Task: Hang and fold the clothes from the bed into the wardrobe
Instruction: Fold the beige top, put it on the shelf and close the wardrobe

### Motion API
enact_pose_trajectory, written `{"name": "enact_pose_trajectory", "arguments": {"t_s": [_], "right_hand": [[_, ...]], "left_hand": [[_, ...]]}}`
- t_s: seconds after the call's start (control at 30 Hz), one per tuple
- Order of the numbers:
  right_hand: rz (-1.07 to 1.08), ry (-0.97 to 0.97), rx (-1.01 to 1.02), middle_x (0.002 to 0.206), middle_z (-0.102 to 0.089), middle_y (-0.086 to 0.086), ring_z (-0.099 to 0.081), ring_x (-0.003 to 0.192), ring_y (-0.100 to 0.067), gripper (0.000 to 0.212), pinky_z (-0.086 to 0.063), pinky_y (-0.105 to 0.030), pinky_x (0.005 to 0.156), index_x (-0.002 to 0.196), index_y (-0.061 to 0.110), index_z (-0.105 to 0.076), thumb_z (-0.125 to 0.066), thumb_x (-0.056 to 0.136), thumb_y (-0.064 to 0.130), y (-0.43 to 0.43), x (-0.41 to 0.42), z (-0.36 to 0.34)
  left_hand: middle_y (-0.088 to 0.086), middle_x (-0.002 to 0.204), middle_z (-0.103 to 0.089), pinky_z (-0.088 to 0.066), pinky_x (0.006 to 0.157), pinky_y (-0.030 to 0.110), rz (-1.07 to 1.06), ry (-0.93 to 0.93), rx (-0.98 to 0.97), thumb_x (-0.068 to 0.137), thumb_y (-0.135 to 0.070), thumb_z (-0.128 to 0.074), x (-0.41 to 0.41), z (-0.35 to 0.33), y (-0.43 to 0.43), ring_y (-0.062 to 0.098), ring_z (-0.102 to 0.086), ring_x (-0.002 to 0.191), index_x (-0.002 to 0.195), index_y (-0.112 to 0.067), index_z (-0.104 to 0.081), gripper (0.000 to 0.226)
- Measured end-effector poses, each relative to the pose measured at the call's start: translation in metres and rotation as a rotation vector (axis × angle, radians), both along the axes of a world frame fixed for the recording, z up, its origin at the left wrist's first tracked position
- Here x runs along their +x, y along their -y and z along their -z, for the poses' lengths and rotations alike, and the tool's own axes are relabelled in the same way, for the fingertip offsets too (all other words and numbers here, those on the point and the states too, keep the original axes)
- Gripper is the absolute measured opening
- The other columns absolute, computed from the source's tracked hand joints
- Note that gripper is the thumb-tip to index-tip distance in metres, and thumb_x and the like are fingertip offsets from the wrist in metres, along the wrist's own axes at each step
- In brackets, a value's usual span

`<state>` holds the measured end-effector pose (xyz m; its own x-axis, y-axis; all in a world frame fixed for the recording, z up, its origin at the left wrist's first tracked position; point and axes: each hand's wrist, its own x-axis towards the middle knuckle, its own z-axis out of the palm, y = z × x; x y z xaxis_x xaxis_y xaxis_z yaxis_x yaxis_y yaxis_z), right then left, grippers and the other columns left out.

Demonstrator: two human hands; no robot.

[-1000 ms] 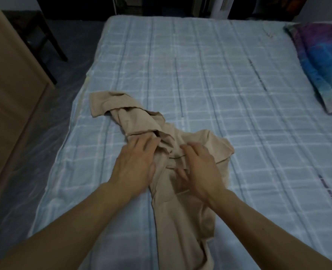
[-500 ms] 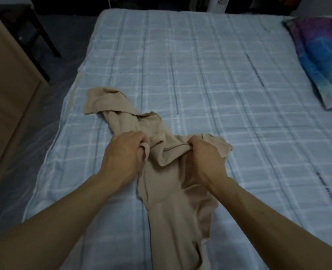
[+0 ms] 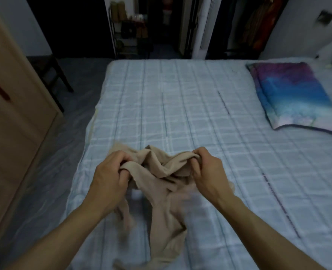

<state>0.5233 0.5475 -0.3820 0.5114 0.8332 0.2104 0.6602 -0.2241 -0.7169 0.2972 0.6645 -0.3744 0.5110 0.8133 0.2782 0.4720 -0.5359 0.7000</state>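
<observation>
Both hands grip one bunched upper edge of the beige garment [image 3: 167,191], left hand [image 3: 110,172] and right hand [image 3: 208,170] closed on the cloth above the bed [image 3: 180,106], near its left edge. It looks light, soft and limp, best held at two spread points along that edge. Its hanging lower part is motion-blurred and cut off below, so its type stays unclear.

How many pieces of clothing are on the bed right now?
1: the beige garment, at the near left of the bed, bunched between the left hand and right hand. More could lie outside the view.
</observation>
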Motion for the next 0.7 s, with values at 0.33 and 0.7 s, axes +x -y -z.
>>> {"name": "enact_pose_trajectory", "arguments": {"t_s": [0.33, 0.7], "right_hand": [[0.107, -0.018, 0.175, 0.070, -0.063, 0.009, -0.060, 0.070, -0.004, 0.012, -0.041, -0.011, 0.060, 0.086, 0.019, -0.059, -0.056, 0.096, 0.016, 0.118, -0.054, -0.158], [0.099, 0.108, 0.277, 0.074, -0.063, 0.007, -0.058, 0.072, -0.003, 0.009, -0.041, -0.014, 0.064, 0.088, 0.016, -0.063, -0.056, 0.094, 0.016, 0.206, -0.074, -0.313]], "left_hand": [[-0.004, 0.081, -0.065, -0.042, 0.059, 0.013, 0.090, 0.076, -0.099, 0.088, 0.006, -0.053, -0.051, -0.139, 0.099, 0.009, -0.060, 0.076, 0.087, -0.017, -0.061, 0.025], [-0.014, 0.088, -0.069, -0.043, 0.067, 0.008, 0.282, -0.071, -0.097, 0.086, 0.003, -0.055, -0.070, -0.236, 0.181, -0.003, -0.063, 0.085, 0.090, -0.029, -0.064, 0.033]]}}
